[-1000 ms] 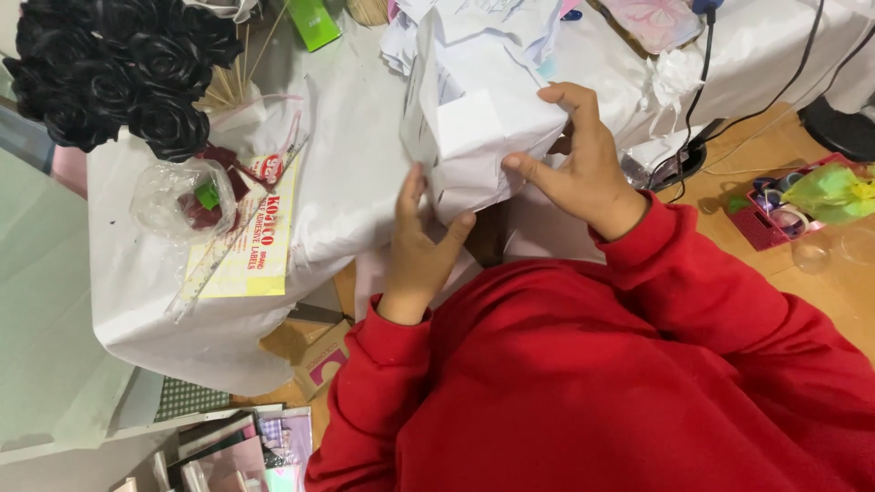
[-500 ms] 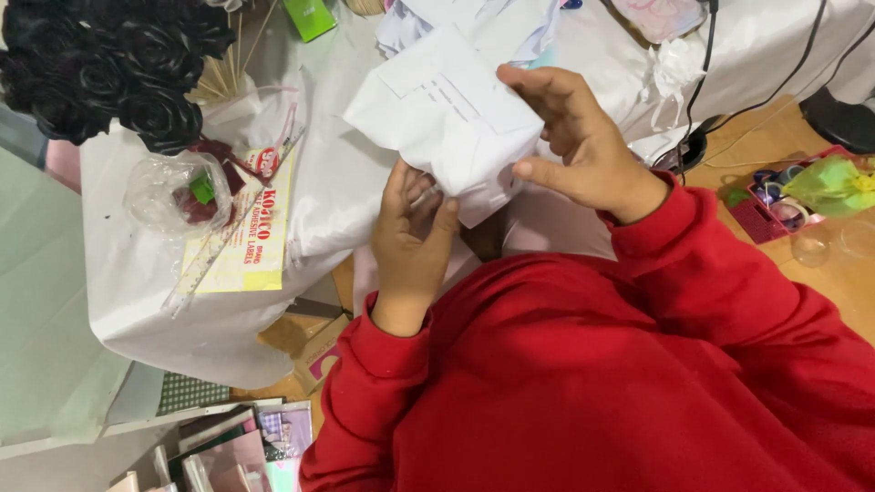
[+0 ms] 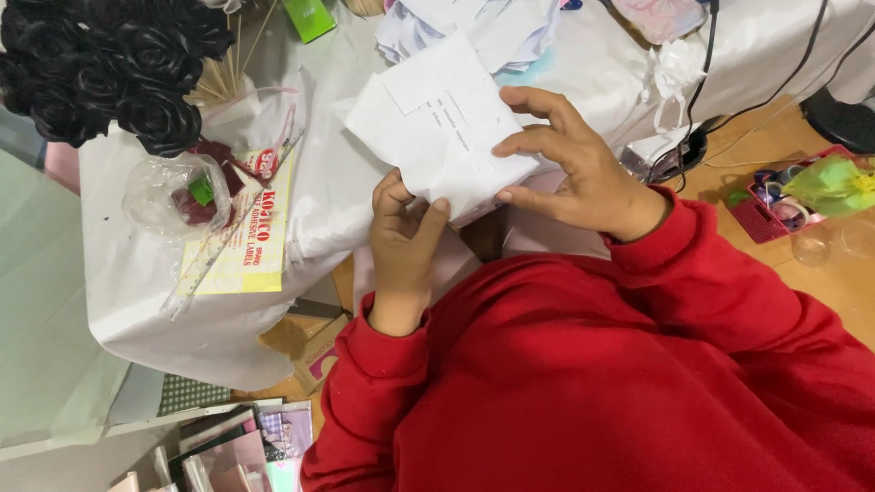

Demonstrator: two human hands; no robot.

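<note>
both hands are holding a folded white paper packet [image 3: 437, 123] tilted above the tabletop [image 3: 155, 292] draped in white sheeting, its long axis slanting from the black paper roses [image 3: 100, 64] down toward the red sleeve. left hand [image 3: 406, 241] fingers are curling under its lower edge; right hand [image 3: 574, 169] fingers are spreading, pinching its right edge. loose papers are crowding the space beyond the packet.

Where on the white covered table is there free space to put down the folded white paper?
The widest bare patch of the white table cover lies between the yellow label sheet and the folded white paper held by the left hand and right hand. It is crowded by the black roses, the plastic bag and the paper pile.
</note>
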